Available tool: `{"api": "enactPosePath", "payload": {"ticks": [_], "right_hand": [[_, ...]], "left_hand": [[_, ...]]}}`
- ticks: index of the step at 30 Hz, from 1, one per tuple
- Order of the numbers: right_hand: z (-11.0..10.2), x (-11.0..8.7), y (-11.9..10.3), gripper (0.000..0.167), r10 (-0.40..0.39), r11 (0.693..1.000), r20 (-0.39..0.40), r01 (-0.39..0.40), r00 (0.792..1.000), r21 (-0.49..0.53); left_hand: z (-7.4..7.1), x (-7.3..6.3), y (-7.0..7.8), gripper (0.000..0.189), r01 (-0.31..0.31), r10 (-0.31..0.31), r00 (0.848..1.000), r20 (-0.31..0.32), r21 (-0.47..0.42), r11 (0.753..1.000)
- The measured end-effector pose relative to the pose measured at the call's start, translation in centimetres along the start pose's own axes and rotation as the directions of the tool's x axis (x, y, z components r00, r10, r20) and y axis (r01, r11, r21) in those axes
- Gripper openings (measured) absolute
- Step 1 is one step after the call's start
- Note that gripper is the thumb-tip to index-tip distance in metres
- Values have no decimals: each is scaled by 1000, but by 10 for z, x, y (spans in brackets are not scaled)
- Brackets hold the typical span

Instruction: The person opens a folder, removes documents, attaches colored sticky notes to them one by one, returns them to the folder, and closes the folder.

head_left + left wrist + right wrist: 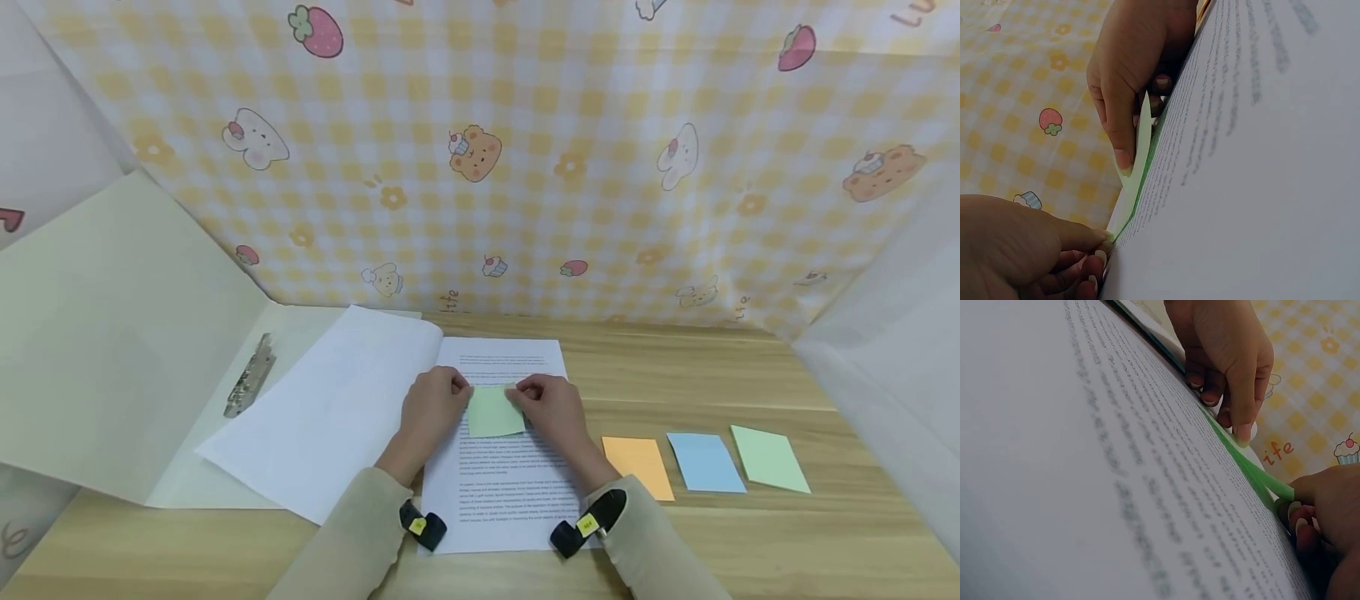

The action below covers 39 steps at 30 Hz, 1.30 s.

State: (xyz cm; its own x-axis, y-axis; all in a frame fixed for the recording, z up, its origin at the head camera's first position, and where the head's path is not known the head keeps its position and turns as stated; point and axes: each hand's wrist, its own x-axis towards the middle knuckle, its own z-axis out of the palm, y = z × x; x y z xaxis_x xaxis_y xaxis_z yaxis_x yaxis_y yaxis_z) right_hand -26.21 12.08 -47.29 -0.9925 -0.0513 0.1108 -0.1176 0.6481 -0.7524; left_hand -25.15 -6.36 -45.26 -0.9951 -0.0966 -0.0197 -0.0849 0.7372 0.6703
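Head view: my left hand [433,407] and right hand [555,410] are pinching a square pale-green paper note [492,415] near its upper corners, seemingly keeping it straight over a white printed paper sheet [510,508].

Place: desk-type paperwork station, screened by cloth; whether in a home or an office cannot be determined.
Tabletop [750,375]: light wood-grain surface.
Back cloth [525,217]: yellow-and-white check printed with bears, strawberries and cupcakes, hanging behind the tabletop; domestic in pattern.
Side sheets [900,350]: whitish, at left and right, enclosing the station.
Folder [135,325]: open at left, metal clip [251,377] inside; office stationery.
Printed page [502,500]: typed paragraphs.
Sticky notes [707,463]: orange, blue and green, in a row at right.
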Motion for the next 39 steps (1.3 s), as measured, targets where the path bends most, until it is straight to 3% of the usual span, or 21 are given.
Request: {"api": "enactPosePath", "payload": {"ticks": [16,20,23,27,32,35,39], "right_hand": [[0,0,-2,15,-12,1000,1,12,1000,-7],[0,-1,-2,15,-20,1000,-6,20,1000,-20],[-1,-2,-3,14,-18,1000,-5,17,1000,-22],[-1,-2,-3,14,-21,1000,-3,21,1000,-15],[0,-2,-3,13,-32,999,-10,32,999,-21],[0,-2,-3,14,-32,999,-14,32,999,-29],[-1,-3,-3,14,-34,999,-16,33,999,-33]], "left_hand": [[1,-1,-2,12,-24,24,999,-22,0,1000],[2,-4,0,10,-35,35,999,-7,51,998],[2,-9,5,23,-59,60,998,1,135,989],[0,-19,9,28,-161,166,986,8,283,945],[-2,-35,11,23,-306,320,946,46,444,842],[-2,-41,8,28,-340,352,933,76,505,794],[0,-44,4,35,-354,351,930,112,535,767]]}}
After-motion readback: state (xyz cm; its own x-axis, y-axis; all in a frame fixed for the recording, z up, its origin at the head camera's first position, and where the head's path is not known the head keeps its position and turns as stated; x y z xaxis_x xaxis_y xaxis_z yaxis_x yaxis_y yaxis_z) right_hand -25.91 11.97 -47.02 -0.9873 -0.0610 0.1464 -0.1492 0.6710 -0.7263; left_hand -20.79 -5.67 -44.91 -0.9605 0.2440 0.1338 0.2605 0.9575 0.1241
